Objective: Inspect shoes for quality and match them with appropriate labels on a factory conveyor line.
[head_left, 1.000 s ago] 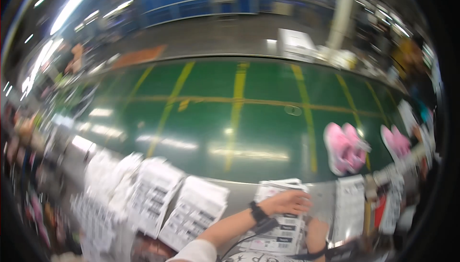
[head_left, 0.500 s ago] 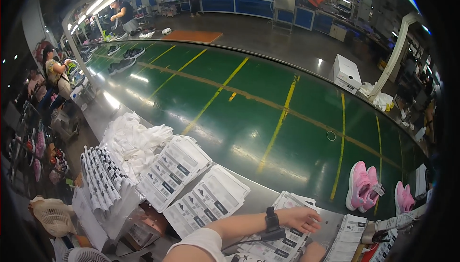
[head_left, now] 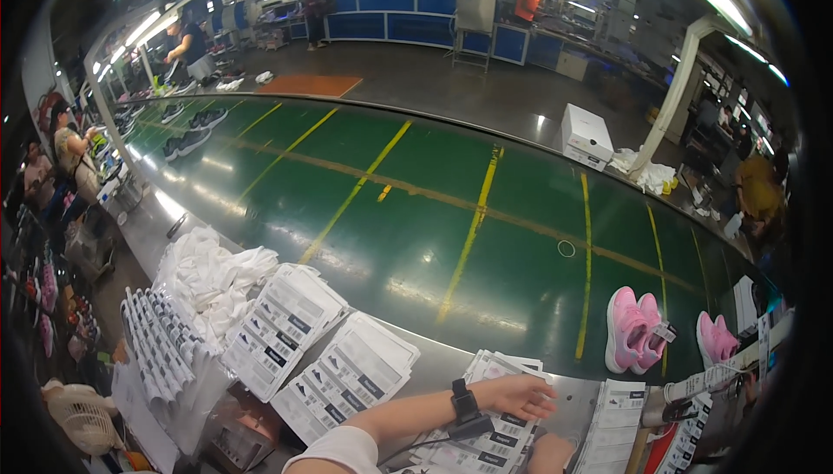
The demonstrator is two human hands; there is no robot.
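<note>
Basket: a pale woven basket (head_left: 74,418) is sitting at the far lower left, below the bench edge; what is lying in it cannot be told.
Label rack: a row of white tags (head_left: 156,344) is standing on edge, packed side by side, just right of the basket.
Paper heap: crumpled white paper (head_left: 213,270) is piling up behind the rack, at the near rim of the green belt (head_left: 451,214).
Label stacks: two fanned stacks of printed labels (head_left: 334,357) are lying flat on the grey ledge, side by side, between the paper heap and the person's arm.
Left hand: the left hand (head_left: 521,394) is reaching in from the lower edge, palm down with a black watch (head_left: 465,405) on the wrist; the fingers are lying nearly flat and spread, resting on a loose stack of label sheets (head_left: 495,426), pressing rather than gripping.
Right hand: only the knuckles of the right hand (head_left: 552,455) are showing at the lower edge, touching the same sheets; whether it is open or closed cannot be told.
Pink shoes: a pair of pink shoes (head_left: 632,328) is lying on the belt to the right, with one more pink shoe (head_left: 717,338) beyond it.
White box: a closed white box (head_left: 587,136) is sitting on the far edge of the belt.
</note>
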